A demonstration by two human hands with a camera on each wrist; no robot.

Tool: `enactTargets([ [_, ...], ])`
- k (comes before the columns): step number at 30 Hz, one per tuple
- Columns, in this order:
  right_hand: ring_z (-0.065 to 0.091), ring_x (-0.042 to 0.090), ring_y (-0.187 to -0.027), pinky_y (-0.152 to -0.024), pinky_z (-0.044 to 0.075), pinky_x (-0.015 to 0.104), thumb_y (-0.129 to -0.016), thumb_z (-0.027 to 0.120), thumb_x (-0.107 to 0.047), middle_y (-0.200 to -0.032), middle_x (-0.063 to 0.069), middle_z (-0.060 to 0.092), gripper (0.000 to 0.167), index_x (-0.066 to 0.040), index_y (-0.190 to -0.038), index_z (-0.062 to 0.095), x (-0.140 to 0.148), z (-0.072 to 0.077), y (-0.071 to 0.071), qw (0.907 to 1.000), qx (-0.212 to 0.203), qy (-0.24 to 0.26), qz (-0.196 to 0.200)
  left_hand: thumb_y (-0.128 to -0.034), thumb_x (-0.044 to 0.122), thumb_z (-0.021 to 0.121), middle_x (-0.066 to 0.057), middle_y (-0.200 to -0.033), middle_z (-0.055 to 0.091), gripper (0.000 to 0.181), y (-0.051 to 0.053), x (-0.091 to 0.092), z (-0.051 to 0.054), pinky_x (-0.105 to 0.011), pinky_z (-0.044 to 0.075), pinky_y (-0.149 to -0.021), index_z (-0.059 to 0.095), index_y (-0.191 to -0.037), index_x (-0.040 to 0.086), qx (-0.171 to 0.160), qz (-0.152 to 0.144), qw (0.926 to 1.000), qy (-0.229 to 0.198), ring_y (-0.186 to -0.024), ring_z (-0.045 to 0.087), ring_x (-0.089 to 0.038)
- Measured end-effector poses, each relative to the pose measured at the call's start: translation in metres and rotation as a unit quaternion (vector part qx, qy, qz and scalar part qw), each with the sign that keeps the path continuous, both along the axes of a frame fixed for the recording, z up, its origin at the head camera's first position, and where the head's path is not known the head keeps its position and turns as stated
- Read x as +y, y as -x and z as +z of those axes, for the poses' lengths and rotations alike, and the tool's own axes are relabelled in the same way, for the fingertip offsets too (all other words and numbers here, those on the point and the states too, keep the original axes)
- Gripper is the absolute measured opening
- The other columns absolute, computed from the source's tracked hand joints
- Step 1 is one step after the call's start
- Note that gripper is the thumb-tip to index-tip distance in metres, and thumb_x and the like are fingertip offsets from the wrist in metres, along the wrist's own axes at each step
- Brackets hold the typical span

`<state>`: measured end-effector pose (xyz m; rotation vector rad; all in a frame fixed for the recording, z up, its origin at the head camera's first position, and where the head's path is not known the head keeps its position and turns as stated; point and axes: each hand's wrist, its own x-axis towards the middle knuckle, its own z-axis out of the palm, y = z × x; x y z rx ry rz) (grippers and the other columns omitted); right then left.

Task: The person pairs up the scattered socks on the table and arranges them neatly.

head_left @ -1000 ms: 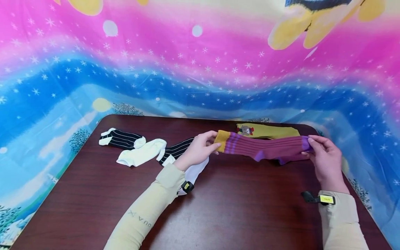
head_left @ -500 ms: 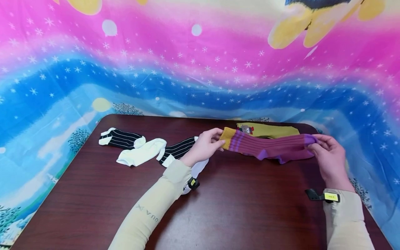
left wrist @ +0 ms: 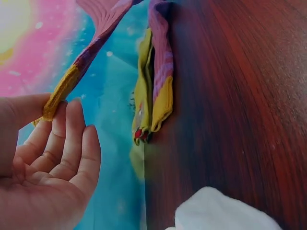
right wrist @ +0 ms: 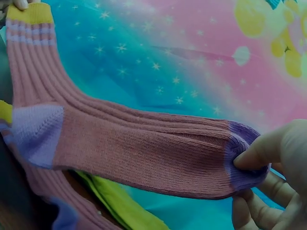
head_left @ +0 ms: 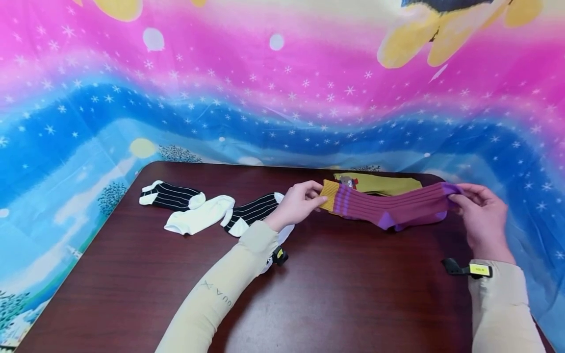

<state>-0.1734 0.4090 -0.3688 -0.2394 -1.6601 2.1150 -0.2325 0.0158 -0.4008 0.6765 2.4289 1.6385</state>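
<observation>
A maroon sock with a mustard cuff and purple heel and toe is stretched sideways above the table. My left hand pinches its cuff between thumb and fingers. At the other end my right hand pinches the purple toe. Below it lies a matching maroon sock, mostly hidden in the head view but plain in the left wrist view. Just behind that rests a yellow-green sock with a bear motif.
Left on the dark wooden table lie a black striped sock, a white sock and another black striped sock. A white sock is partly behind my left arm. A printed cloth hangs behind the table.
Both hands have moved to the right, carrying the stretched maroon sock along. It now hangs more nearly over the matching sock. The socks on the left stay put.
</observation>
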Motion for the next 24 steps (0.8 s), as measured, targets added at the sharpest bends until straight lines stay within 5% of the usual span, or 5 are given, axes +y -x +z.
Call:
enactTargets([
  [10,0.071,0.011,-0.07,-0.058,0.056,0.022,-0.083,0.078,0.01,-0.087,0.003,0.074,0.024,0.002,-0.106,0.075,0.018,0.015,0.011,0.9994,-0.009,0.025,-0.024,-0.1006,0.018,0.068,-0.002,-0.088,0.071,0.024,0.004,0.023,0.005,-0.028,0.051,-0.082,0.066,-0.121,0.004,-0.02,0.004,0.9998,0.006,-0.078,0.071,-0.018],
  [18,0.072,0.013,-0.069,-0.06,0.057,0.024,-0.086,0.076,0.009,-0.086,0.002,0.074,0.021,-0.002,-0.103,0.077,0.033,0.024,0.015,0.9971,-0.046,0.048,-0.035,-0.1023,0.016,0.065,-0.004,-0.097,0.07,0.029,0.004,0.041,0.001,-0.027,0.054,-0.077,0.062,-0.127,0.002,-0.068,-0.009,0.9974,-0.021,-0.092,0.072,-0.034],
  [24,0.071,0.012,-0.067,-0.059,0.057,0.024,-0.088,0.076,0.005,-0.083,0.001,0.073,0.018,-0.006,-0.102,0.078,0.04,0.019,0.02,0.9964,-0.073,0.034,-0.025,-0.1025,0.015,0.064,-0.006,-0.099,0.071,0.029,0.007,0.05,-0.002,-0.028,0.054,-0.075,0.062,-0.128,0.002,-0.087,0.003,0.9958,-0.027,-0.09,0.072,-0.033],
])
